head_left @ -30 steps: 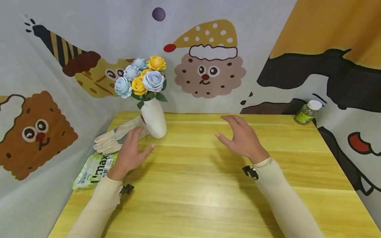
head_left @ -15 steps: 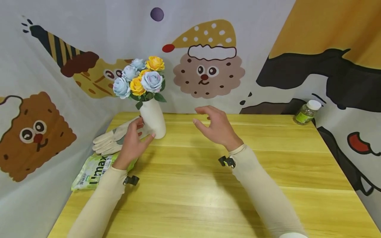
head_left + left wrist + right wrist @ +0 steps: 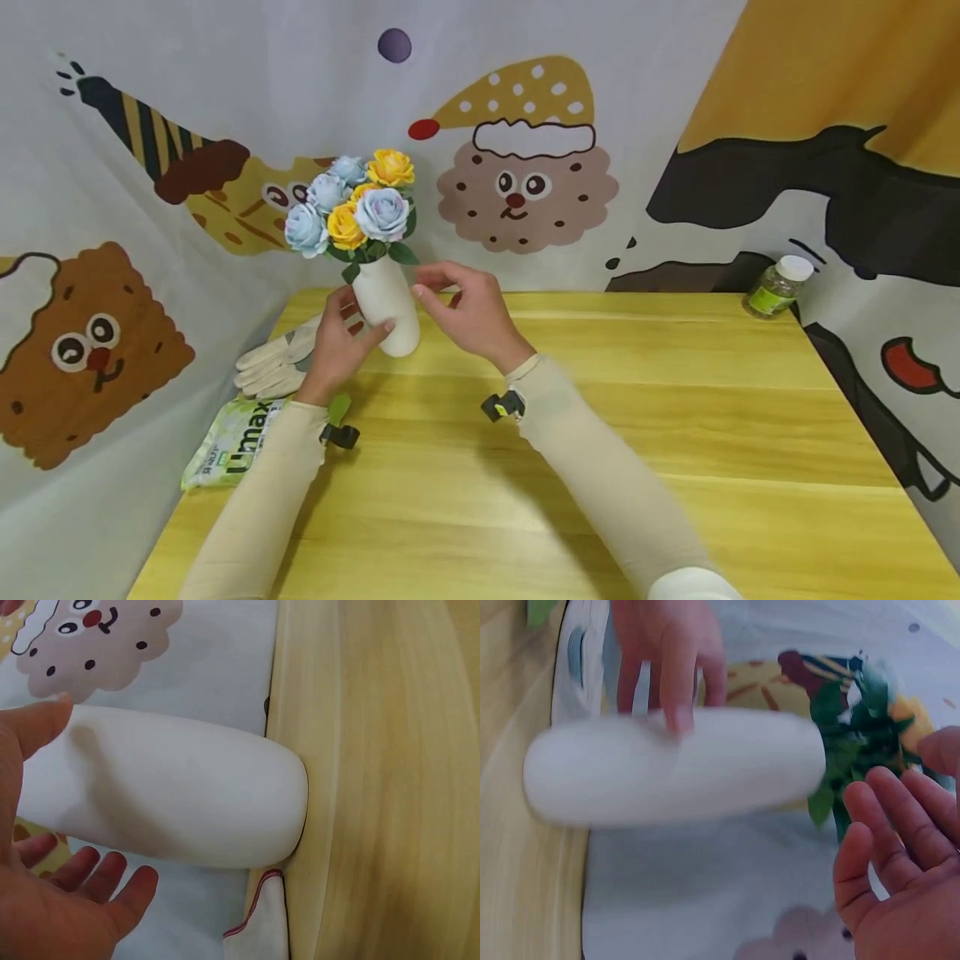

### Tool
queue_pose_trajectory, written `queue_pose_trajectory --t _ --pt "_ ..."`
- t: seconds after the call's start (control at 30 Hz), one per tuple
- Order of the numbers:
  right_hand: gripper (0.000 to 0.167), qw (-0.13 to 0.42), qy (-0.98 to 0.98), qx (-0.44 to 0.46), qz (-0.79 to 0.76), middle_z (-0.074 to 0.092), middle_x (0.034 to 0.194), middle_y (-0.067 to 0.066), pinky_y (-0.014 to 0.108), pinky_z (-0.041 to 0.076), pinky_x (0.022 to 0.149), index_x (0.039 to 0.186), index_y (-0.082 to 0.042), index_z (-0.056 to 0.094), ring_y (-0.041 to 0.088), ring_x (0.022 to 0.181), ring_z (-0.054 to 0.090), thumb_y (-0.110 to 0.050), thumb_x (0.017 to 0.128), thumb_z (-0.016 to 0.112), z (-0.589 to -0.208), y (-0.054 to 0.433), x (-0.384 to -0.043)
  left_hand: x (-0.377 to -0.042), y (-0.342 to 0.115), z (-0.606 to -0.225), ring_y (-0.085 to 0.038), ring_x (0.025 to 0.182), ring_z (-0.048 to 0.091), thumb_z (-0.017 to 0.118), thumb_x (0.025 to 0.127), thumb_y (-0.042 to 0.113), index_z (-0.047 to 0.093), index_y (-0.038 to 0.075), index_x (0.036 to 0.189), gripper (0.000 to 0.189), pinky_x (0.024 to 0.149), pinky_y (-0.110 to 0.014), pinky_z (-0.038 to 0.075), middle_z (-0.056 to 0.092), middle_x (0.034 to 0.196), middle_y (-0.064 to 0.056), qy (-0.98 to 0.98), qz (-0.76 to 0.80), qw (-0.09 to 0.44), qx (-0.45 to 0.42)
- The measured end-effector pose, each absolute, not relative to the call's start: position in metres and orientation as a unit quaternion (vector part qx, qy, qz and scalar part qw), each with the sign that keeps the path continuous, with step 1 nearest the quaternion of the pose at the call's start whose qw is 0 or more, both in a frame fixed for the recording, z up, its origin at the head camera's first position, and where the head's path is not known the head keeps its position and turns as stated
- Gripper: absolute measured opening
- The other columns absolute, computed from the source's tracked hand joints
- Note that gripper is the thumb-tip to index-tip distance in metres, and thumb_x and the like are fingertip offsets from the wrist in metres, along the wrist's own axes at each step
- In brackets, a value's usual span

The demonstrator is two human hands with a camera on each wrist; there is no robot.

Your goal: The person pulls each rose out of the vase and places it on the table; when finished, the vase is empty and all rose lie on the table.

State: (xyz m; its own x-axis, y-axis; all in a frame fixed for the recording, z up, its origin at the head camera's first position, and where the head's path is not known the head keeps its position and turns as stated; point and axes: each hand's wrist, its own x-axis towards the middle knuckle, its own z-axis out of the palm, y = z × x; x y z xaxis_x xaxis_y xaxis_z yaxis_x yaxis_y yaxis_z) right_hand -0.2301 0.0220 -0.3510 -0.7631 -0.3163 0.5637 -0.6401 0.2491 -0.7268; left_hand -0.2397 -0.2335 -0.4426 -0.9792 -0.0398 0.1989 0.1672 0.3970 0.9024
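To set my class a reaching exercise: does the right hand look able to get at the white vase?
Probably yes: the right hand, holding nothing, is beside the white vase, with nothing visible between them.

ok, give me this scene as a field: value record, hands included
main object: smooth white vase, standing on yellow wood-grain table
contents: light-blue and yellow roses
left hand: around vase's left side, contact unclear
right hand: by vase's right side, not gripping
left items: off-white glove, green-and-white plastic pack
far right: white-lidded clear jar
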Motion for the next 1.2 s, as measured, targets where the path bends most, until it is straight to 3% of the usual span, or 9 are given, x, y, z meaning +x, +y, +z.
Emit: queue_pose_trajectory --t 0.3,0.53,0.77,1.0,1.2 --pt "0.032 0.116 -0.766 0.245 0.583 0.074 0.133 0.005 0.025 0.059 0.082 0.134 -0.01 0.069 0.014 0.095 0.073 -0.023 0.104 0.067 -0.332 -0.02 -0.237 -0.257 -0.223 -0.441 -0.033 0.142 0.047 0.083 0.092 0.034 0.022 0.02 0.164 0.095 0.115 -0.059 0.042 0.038 0.157 -0.013 -0.81 -0.569 0.116 -0.077" --pt "0.022 0.113 -0.78 0.213 0.578 0.077 0.117 0.004 0.022 0.057 0.077 0.123 -0.011 0.07 0.012 0.086 0.071 -0.023 0.104 0.068 -0.325 -0.037 -0.25 -0.264 -0.228 -0.443 -0.031 0.133 0.052 0.083 0.091 0.038 0.028 0.019 0.16 0.09 0.106 -0.057 0.047 0.045 0.15 -0.012 -0.817 -0.557 0.135 -0.066" --pt "0.018 0.129 -0.796 0.195 0.558 0.077 0.106 0.004 0.021 0.055 0.077 0.116 -0.01 0.072 0.014 0.088 0.071 -0.021 0.102 0.071 -0.323 -0.044 -0.26 -0.264 -0.232 -0.442 -0.035 0.137 0.048 0.08 0.094 0.033 0.02 0.017 0.162 0.092 0.106 -0.06 0.046 0.039 0.156 -0.016 -0.828 -0.543 0.12 -0.069" --pt "0.02 0.154 -0.786 0.218 0.558 0.078 0.108 0.006 0.02 0.056 0.083 0.121 -0.009 0.069 0.016 0.096 0.073 -0.019 0.103 0.071 -0.325 -0.043 -0.267 -0.266 -0.229 -0.445 -0.042 0.141 0.043 0.074 0.099 0.024 0.009 0.012 0.163 0.092 0.11 -0.064 0.041 0.032 0.159 -0.025 -0.834 -0.537 0.101 -0.079" --pt "0.023 0.16 -0.779 0.217 0.566 0.076 0.116 0.009 0.019 0.055 0.092 0.128 -0.007 0.061 0.019 0.107 0.072 -0.016 0.107 0.063 -0.321 -0.039 -0.267 -0.261 -0.221 -0.44 -0.04 0.141 0.044 0.073 0.099 0.022 0.01 0.011 0.162 0.09 0.112 -0.061 0.039 0.033 0.159 -0.025 -0.831 -0.537 0.109 -0.097"
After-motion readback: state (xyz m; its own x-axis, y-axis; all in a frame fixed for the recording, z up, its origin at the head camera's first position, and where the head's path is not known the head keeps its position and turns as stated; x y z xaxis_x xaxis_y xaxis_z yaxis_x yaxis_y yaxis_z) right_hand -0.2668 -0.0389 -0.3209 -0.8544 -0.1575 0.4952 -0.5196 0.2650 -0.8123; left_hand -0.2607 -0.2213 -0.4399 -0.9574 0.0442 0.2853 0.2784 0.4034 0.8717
